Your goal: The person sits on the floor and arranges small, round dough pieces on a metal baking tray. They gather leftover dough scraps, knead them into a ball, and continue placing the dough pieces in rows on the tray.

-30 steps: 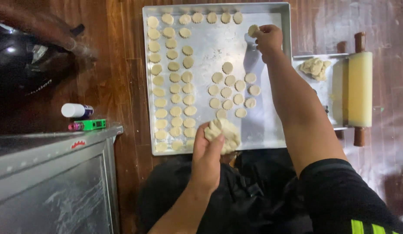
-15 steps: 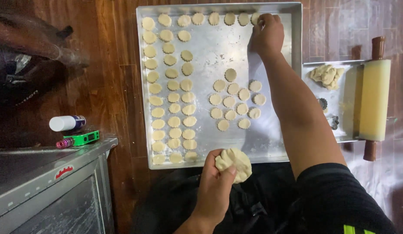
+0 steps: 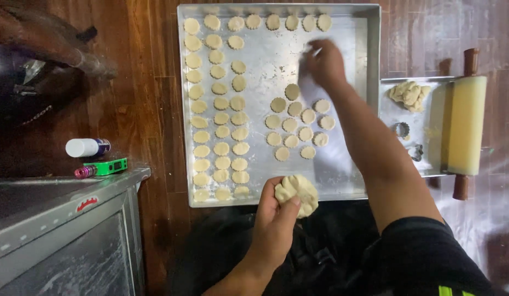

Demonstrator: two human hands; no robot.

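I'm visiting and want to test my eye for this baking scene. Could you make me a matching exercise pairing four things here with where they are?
Things:
1. lump of pale dough
2. cream rolling pin with brown wooden handles
3. small green rectangular gadget
4. blurred right hand

Places:
A. over the big silver baking tray
B. on the dark wooden floor, left of the tray
C. held in the left hand
D. at the far right, beside the small metal tray

Pairs: 1-C, 2-D, 3-B, 4-A
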